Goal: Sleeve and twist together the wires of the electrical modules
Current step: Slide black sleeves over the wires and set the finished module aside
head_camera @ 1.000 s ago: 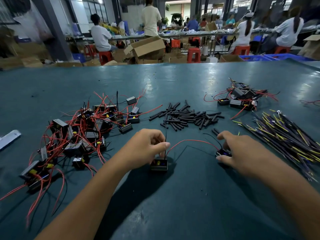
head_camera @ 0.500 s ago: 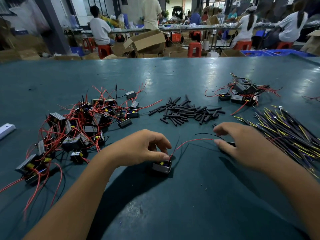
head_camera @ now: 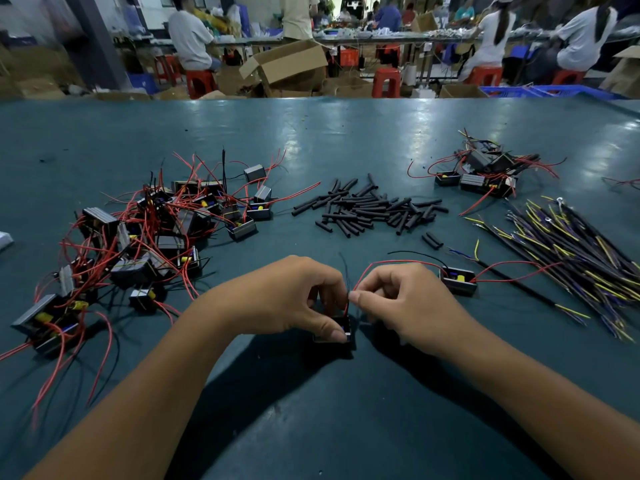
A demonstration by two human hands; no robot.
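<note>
Head view: black sleeves (head_camera: 370, 211) are lying behind; left hand (head_camera: 294, 299) is gripping a module (head_camera: 341, 329), right hand (head_camera: 408, 299) is pinching its red wire (head_camera: 381, 264).

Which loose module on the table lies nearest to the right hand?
The single module just beyond the right hand, alone between both piles.

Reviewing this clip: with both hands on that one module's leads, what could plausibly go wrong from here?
1. The right hand pinches the red wire, which appears to run on to a second module lying loose; a pull could drag it.
2. The left hand grips the held module only at its edges; twisting may tip it.
3. No sleeve is picked up yet; that step could be skipped.
</note>
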